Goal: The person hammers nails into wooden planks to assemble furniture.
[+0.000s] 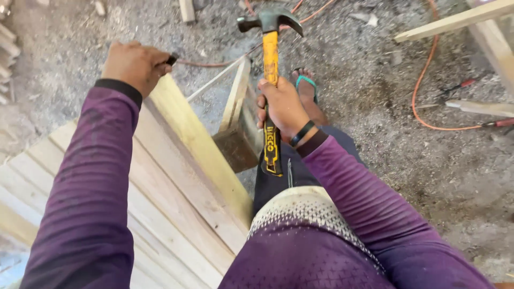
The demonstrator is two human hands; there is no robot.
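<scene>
I see my right hand [281,107] wrapped tight around the yellow-and-black handle of a claw hammer [270,53], gripping it about midway along the shaft. The hammer stands nearly upright in the view, its dark steel head [270,20] raised above the hand and over the sawdust-covered ground [375,80], with the butt of the handle hanging below my wrist, where a black band sits against the purple sleeve.

My left hand [136,65] is closed in a fist at the far end of a pale wooden board [198,144] that forms the raised right edge of a panel of planks [160,214]. A small dark object [172,59] pokes out from between the fingers; I cannot tell what it is. The hand rests right at that far corner of the board.

Just beside the board's right edge, between it and the hammer's handle, a short wooden block [238,123] stands tilted on the ground. Beyond my right hand, a foot in a teal sandal [306,85] rests on the sawdust. An orange cable [423,85] curls over the ground toward the right, near loose timber lengths [482,32] at the upper right corner.
</scene>
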